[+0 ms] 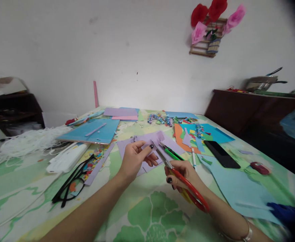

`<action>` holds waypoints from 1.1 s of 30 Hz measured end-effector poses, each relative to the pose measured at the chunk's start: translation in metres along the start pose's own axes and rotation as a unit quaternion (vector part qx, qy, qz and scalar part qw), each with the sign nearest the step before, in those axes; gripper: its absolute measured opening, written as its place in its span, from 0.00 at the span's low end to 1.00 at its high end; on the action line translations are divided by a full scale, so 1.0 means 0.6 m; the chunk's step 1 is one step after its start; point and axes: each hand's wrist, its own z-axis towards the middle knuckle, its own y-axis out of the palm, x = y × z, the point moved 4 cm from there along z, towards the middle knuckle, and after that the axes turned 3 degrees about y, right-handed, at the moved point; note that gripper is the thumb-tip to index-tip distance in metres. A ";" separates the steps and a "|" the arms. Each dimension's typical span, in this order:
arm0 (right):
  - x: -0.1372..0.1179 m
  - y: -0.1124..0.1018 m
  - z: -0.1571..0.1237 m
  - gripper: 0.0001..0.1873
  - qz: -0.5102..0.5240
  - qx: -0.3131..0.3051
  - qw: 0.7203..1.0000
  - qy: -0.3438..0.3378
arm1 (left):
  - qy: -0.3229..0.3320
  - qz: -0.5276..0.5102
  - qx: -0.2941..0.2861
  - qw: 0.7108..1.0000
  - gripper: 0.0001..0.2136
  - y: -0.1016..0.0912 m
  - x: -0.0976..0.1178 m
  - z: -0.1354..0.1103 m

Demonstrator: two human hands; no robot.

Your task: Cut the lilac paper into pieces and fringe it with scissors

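My right hand (184,173) grips a pair of scissors (194,193) with red and yellow handles. The blades point up and left, close to the fingertips of my left hand (136,156). My left hand is closed in a pinch, seemingly on a small piece of lilac paper that blends with the sheet behind it. Beneath both hands lies a larger lilac paper sheet (125,146) with small curled scraps on it. A green-and-black cutter (172,154) rests on that sheet, just beyond the scissors. Next to it lies a white marker (193,159).
To the left are black eyeglasses (74,181), a white power strip (68,157), tangled white cord (33,143) and a blue pad (91,131). On the right lie a black phone (221,154), light-blue paper (238,188) and orange paper (179,137). Curled paper strips (159,118) sit farther back.
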 end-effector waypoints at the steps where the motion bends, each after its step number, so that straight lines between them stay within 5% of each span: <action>1: 0.000 0.000 0.000 0.20 0.001 0.000 1.000 0.000 | 0.000 -0.002 -0.001 1.000 0.08 0.000 -0.001 0.000; 15: -0.015 0.005 -0.001 0.30 0.000 -0.040 0.999 -0.016 | -0.005 -0.005 -0.003 1.000 0.08 0.001 0.000 0.001; 33: -0.022 0.008 -0.002 0.29 -0.027 -0.035 0.999 -0.001 | -0.011 -0.016 -0.002 1.000 0.08 0.002 0.000 0.000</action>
